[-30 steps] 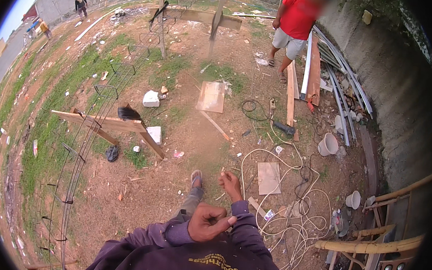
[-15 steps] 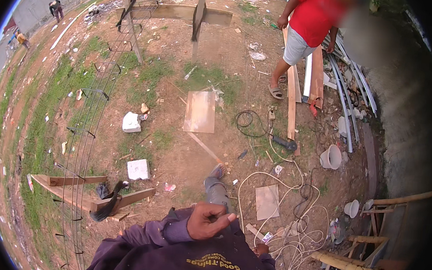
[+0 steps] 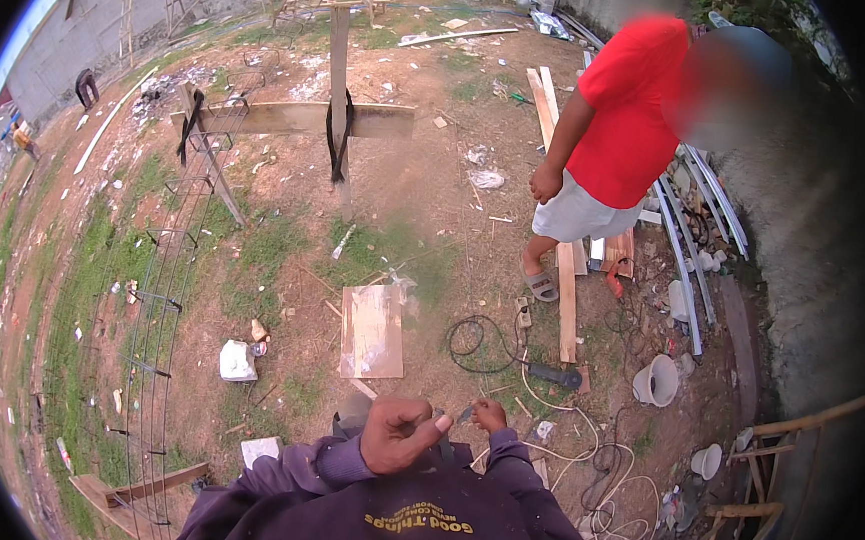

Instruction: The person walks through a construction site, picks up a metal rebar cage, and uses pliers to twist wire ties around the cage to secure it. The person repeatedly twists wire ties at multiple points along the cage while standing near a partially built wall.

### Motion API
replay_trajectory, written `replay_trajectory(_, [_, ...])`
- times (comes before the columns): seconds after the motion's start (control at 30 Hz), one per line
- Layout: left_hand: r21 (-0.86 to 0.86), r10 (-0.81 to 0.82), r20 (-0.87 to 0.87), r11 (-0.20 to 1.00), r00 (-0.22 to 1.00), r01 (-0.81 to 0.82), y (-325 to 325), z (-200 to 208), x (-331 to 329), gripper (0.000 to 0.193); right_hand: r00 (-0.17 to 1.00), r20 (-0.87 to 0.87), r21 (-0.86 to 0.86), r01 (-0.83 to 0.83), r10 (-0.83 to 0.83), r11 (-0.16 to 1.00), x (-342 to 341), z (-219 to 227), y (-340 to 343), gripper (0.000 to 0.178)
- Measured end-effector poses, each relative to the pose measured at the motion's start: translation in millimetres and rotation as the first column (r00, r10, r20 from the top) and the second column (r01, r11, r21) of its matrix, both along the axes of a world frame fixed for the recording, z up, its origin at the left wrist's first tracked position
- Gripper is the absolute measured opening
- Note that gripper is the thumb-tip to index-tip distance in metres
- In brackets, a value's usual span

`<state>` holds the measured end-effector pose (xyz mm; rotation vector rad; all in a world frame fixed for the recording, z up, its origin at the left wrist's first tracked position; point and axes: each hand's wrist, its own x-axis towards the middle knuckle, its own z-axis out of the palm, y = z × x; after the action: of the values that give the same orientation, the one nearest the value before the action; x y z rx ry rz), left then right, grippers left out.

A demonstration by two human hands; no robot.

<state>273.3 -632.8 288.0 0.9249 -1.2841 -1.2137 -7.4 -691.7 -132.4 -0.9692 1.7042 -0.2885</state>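
My left hand is curled closed in front of my chest, thumb along the top; whatever it may hold is hidden. Beside it, my right hand has its fingers closed around a small grey-blue piece, too small to identify. The two hands are close together but apart. Beyond them on the dirt lies a rectangular plywood sheet with some clear plastic at its corner. A black angle grinder with a coiled cord rests to the right of it.
A person in a red shirt stands ahead right by wooden planks. Metal channels and a white bucket lie along the right wall. A rebar cage runs along the left. A wooden post frame stands ahead.
My right hand has risen from low on the right to beside my left hand. My view has tilted up, and the person in red has stepped nearer.
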Motion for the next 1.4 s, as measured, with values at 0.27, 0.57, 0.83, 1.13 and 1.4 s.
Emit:
replay_trajectory(0.27, [0.051, -0.089, -0.010, 0.995, 0.996, 0.089, -157.5, -16.6, 15.3, 0.043, 0.935, 0.344, -0.311, 0.025, 0.088, 0.950, 127.5, 135.3, -264.8, 0.032])
replay_trajectory(0.57, [-0.018, -0.058, 0.002, 0.998, 0.998, 0.058, -387.5, -19.1, 84.0, 0.046, 0.937, -0.289, 0.168, -0.150, 0.194, 0.974, 60.2, -10.4, -346.1, 0.036])
replay_trajectory(0.83, [0.113, -0.078, -0.142, 0.989, 0.987, 0.095, -561.3, -26.4, 88.9, 0.045, 0.648, -0.532, 0.270, -0.480, 0.545, 0.835, 3.9, -50.5, -270.6, 0.021])
replay_trajectory(1.13, [-0.132, 0.046, 0.545, 0.991, 0.837, 0.032, -884.4, -181.3, 98.8, 0.037, 0.990, -0.126, 0.260, -0.023, 0.057, 0.965, 79.3, -102.5, -380.3, 0.033])
replay_trajectory(1.4, [0.476, -0.300, 0.799, 0.845, 0.521, -0.244, -1082.7, -380.1, 257.3, 0.071, 0.882, -0.392, 0.163, -0.211, 0.259, 0.964, -48.6, -96.4, -688.8, 0.024])
